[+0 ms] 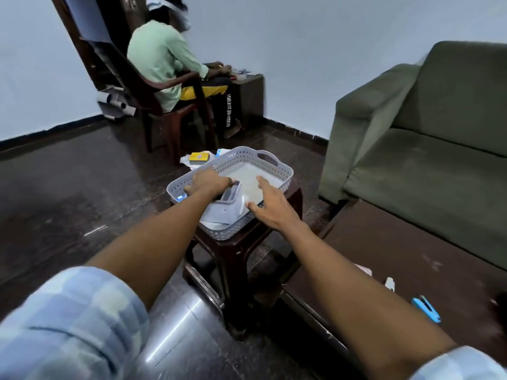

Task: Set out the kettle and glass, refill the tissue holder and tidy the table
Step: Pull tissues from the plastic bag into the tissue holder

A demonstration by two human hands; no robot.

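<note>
Right now both hands reach into the grey basket (pixel 277 171) on the small stool at frame centre; the left hand (pixel 210 182) closes over the grey tissue holder (pixel 229 205), whose long axis runs toward the viewer, while the right hand (pixel 270 202) hovers open just beside it. Lower right, the tabletop (pixel 411 242) carries small clutter

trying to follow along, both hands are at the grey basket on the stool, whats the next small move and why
Probably close the left hand on the grey holder and lift it out of the basket: that hand already rests on it, while the right hand hovers open beside it.
</note>
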